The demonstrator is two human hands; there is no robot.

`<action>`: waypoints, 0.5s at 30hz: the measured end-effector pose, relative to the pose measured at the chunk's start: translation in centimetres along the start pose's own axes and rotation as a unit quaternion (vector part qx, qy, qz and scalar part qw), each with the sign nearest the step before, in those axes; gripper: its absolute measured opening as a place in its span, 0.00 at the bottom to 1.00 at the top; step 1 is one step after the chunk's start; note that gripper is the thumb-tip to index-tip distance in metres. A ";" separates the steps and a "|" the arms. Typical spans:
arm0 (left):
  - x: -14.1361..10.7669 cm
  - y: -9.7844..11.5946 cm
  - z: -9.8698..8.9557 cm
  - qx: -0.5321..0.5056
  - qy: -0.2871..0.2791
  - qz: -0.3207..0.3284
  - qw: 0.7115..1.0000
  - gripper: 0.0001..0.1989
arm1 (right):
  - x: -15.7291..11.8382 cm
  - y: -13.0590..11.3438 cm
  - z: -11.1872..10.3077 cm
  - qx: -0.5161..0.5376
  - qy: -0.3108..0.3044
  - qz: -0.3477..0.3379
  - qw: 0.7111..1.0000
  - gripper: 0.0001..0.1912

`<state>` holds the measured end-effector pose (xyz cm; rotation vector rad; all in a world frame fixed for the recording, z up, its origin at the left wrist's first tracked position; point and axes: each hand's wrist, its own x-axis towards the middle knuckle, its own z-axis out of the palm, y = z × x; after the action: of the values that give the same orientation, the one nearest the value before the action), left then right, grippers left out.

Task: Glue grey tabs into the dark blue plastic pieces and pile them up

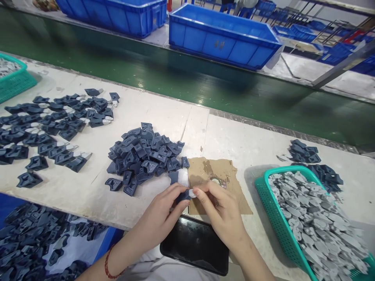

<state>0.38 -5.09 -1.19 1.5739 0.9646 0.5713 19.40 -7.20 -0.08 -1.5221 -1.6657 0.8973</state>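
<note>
My left hand pinches a dark blue plastic part between thumb and fingers. Against its right end, my right hand grips a small pale grey plastic piece with thumb and forefinger. The two pieces meet; how far one sits in the other is hidden by my fingers. Under and behind my right hand lies a torn piece of brown cardboard with a wet, shiny smear and a small round metallic thing. A heap of dark blue parts lies just beyond my left hand.
A black phone lies below my hands. At right stands a green basket of grey pieces; dark parts lie behind it. Joined parts spread at left above a blue bin. A green belt runs behind, with blue crates beyond.
</note>
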 end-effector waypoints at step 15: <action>0.2 -0.4 0.0 0.011 0.009 -0.003 1.000 0.12 | 0.6 0.2 0.1 -0.143 -0.048 -0.048 0.987 0.19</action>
<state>0.38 -4.88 -1.59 1.5868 0.9915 0.5724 19.39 -6.61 -0.22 -1.5879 -1.9892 0.7143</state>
